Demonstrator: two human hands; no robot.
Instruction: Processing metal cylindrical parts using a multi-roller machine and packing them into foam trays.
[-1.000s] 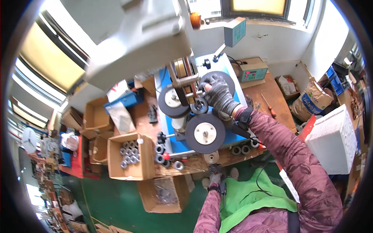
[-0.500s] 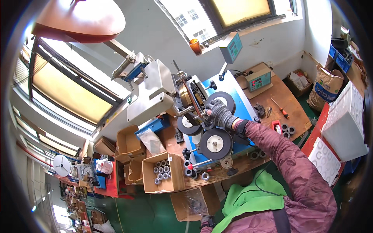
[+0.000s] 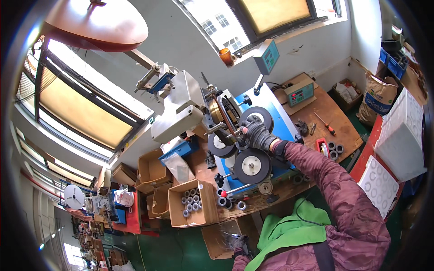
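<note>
- Machine [image 3: 226, 115] sits at the middle of the bench [image 3: 334, 113]; right hand [image 3: 255, 133], gloved, is on its front between the black wheels [image 3: 252, 165], fingers curled on a small part there, which one I cannot tell.
- Left hand [image 3: 238, 244] is low by the bottom edge, in a box [image 3: 221, 237]; grip cannot be told.
- Judged: metal parts, stiff, heavy, fixed; take hold at knobs or spindle, not at wheel rims.
- Rings [image 3: 192, 203] fill a carton near the bench's left edge; small, hard, likely slippery.
</note>
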